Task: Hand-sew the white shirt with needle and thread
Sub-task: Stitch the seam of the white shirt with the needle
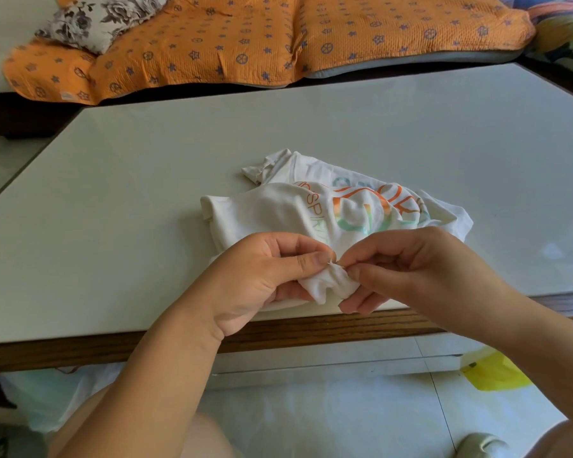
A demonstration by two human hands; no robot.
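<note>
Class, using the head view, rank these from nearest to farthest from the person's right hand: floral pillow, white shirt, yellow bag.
1. white shirt: touching the right hand.
2. yellow bag: on the floor, lower right.
3. floral pillow: far left, beyond the table.

White shirt (311, 209) with orange-green print lies crumpled on the pale table (146, 193) near its wood front edge. Left hand (262, 282) grips a bunched fold of the shirt, thumb on top; right hand (411, 269) pinches a thin needle (337, 265) at that fold, fingertips almost touching the left thumb. Far side: orange patterned cover (245, 38), floral cushion (96, 18) far left; yellow bag (497, 375) on the floor near right.
</note>
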